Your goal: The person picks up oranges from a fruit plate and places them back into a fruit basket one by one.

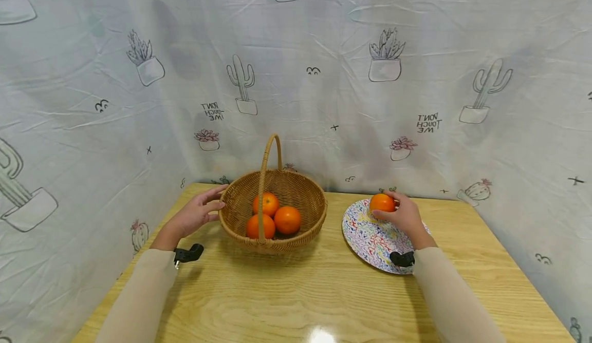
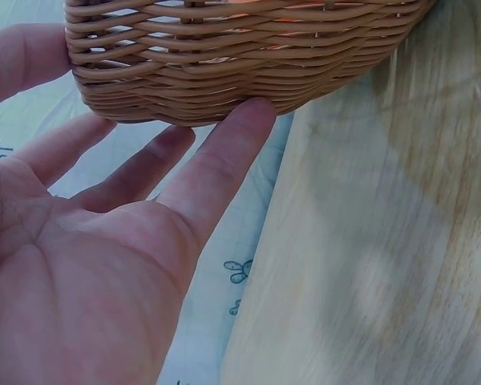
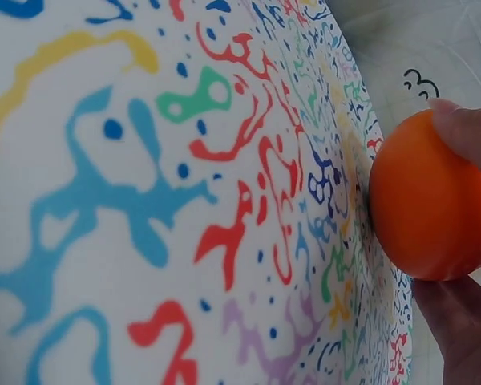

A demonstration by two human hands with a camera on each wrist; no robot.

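Note:
My left hand (image 1: pixel 188 218) touches the left side of a wicker basket (image 1: pixel 297 188) with its fingers spread along the woven wall. In the left wrist view, the fingertips reach the lower weave, and the palm is free of any object. Three oranges (image 1: pixel 288 220) lie inside the basket, under its tall arched handle (image 1: pixel 265 171). My right hand (image 1: pixel 408 217) grips another orange (image 1: pixel 382 205) at the far part of a round plate (image 1: pixel 370 243) with a multicoloured squiggle pattern. The right wrist view shows the thumb and fingers on opposite sides of that orange, close against the plate's surface.
Basket and plate stand on a light wooden table (image 1: pixel 277 297), the basket left of the plate. A pale cloth (image 1: pixel 324 101) printed with potted cacti hangs behind the table and along both sides. Each wrist wears a black strap mount (image 1: pixel 188 253).

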